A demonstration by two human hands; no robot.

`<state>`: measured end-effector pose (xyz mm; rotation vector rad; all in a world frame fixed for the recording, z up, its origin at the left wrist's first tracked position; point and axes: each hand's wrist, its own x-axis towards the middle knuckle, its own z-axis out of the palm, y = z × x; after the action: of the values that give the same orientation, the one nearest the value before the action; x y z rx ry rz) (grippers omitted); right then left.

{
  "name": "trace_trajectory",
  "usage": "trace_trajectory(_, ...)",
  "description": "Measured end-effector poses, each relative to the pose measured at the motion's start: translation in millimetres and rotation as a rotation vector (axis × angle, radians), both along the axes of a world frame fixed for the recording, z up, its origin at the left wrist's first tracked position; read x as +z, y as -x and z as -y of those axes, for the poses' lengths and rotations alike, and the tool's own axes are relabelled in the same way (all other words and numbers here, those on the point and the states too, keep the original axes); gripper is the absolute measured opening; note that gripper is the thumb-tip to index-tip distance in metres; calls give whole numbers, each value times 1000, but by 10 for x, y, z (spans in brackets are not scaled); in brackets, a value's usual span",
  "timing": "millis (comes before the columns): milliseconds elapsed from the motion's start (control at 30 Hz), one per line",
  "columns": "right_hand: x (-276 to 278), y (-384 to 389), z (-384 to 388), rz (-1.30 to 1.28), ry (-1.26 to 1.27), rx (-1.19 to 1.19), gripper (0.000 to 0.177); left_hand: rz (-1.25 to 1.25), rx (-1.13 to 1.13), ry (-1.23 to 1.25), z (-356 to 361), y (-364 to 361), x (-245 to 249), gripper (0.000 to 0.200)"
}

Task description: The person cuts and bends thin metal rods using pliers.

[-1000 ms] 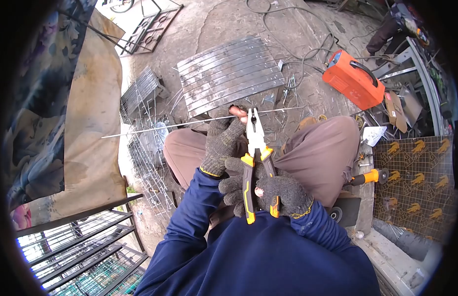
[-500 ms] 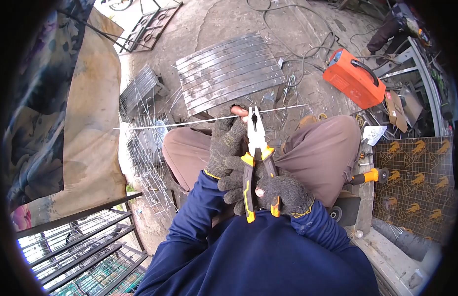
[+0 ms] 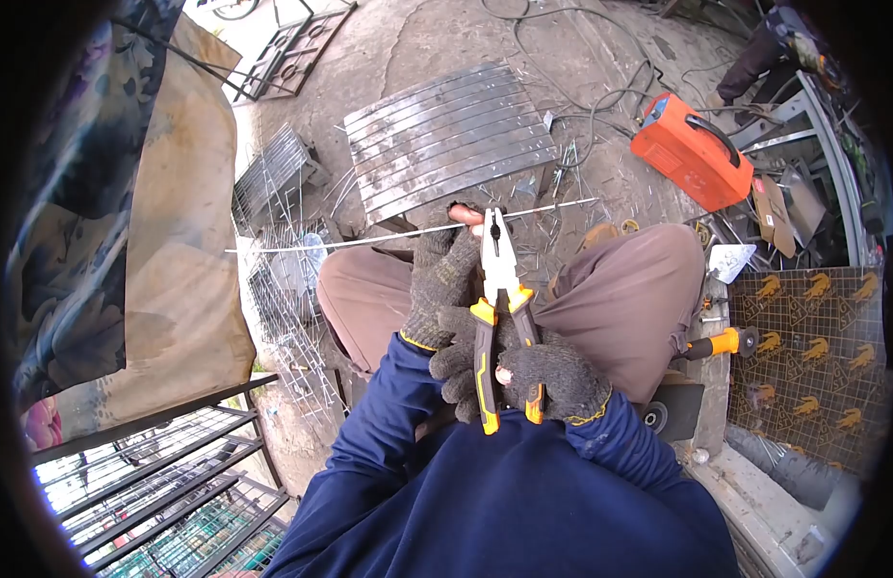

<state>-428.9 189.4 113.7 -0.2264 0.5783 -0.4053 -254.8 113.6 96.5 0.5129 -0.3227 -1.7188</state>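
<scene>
My left hand [image 3: 440,279], in a grey knit glove with a bare fingertip showing, pinches a thin metal rod [image 3: 360,241]. The rod runs crosswise above my knees, and its right part passes at the jaws of the combination pliers [image 3: 500,260]. Those pliers have bright steel jaws pointing away from me and yellow-and-black handles. Around the handles is my right hand [image 3: 554,378], gloved the same way, its fingers reaching past the left handle. The left hand sits just left of the jaws.
A slatted metal table [image 3: 446,135] stands ahead. Wire mesh [image 3: 283,318] lies to the left. On the right are an orange welding machine [image 3: 692,154], an angle grinder [image 3: 721,344] and a patterned board [image 3: 807,366]. Cables [image 3: 610,96] cross the floor; a person [image 3: 769,58] is at upper right.
The rod has shifted slightly to the right and its right end tilts up a little. The plier handles have drawn marginally closer together; both hands stay almost in place.
</scene>
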Motion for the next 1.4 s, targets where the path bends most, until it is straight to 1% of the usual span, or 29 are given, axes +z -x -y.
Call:
trace_trajectory(67,92,0,29,34,-15,6,25,-78,-16,-2,-4,-7,-12,13)
trace_trajectory(133,531,-55,182,225,-34,42,31,113,32,64,-31,5,54,15)
trace_trajectory(167,516,-84,152,225,-34,42,31,113,32,64,-56,25,113,15)
trace_trajectory(233,505,-143,86,256,-28,-140,31,622,138,44,-101,76,264,26)
trace_trajectory(267,551,-137,105,208,-53,-144,23,622,138,44,-94,53,298,26)
trace_trajectory(333,299,-98,71,194,-39,-150,21,830,-84,-5,-83,-77,344,38)
trace_trajectory(367,197,-60,59,180,-25,-161,20,832,-267,-84,-106,-169,269,45)
trace_trajectory(433,275,39,90,90,22,-165,22,1186,-532,71,-113,-377,470,53)
trace_trajectory(467,202,97,77,36,62,-134,22,1183,-535,71,-106,-462,632,53)
trace_trajectory(500,162,130,61,-18,99,-101,23,1211,-504,189,-93,-544,819,51)
trace_trajectory(533,245,149,61,70,72,-127,28,1237,-469,306,-78,-582,945,50)
trace_trajectory(567,227,165,61,69,72,-122,28,1237,-465,304,-47,-580,1008,50)
trace_trajectory(633,169,194,86,76,129,-55,36,1199,-101,338,53,-540,1086,44)
trace_trajectory(667,164,193,100,77,135,-48,36,1248,-93,357,100,-472,1093,39)
trace_trajectory(700,161,191,116,-94,227,-4,37,1250,-83,359,147,-427,1103,39)
trace_trajectory(733,163,189,129,-266,315,40,39,1276,-268,377,188,-388,1112,39)
trace_trajectory(767,182,186,154,-265,321,43,39,1295,-456,393,216,-337,1115,38)
trace_trajectory(800,212,183,174,-316,391,68,38,1290,-477,300,197,-269,1045,44)
trace_trajectory(867,224,178,182,-368,458,88,38,1288,-496,335,250,-259,900,45)
trace_trajectory(900,212,183,176,-447,703,68,38,1283,-514,368,268,-245,878,46)
trace_trajectory(933,192,190,178,-523,951,49,37,1240,-536,301,250,-235,921,46)
trace_trajectory(967,127,202,189,-525,951,49,37,1239,-537,302,241,-220,897,46)
trace_trajectory(1033,-21,238,214,-441,579,104,39,1225,-476,285,233,-181,839,44)
trace_trajectory(1167,-92,292,184,-445,496,71,37,1274,-640,226,274,-145,858,38)
trace_trajectory(1233,-231,347,146,-557,653,128,33,1318,-586,188,253,-59,810,41)
trace_trajectory(1267,-432,357,98,-558,651,128,33,1349,-662,100,307,-26,739,42)
trace_trajectory(1333,-793,359,5,-897,1380,11,30,1281,-585,134,345,51,680,43)
trace_trajectory(1367,-819,440,10,-899,1381,14,30,1217,-507,170,379,87,643,45)
trace_trajectory(1400,-729,504,53,-998,1615,190,33,1177,-464,236,443,92,338,47)
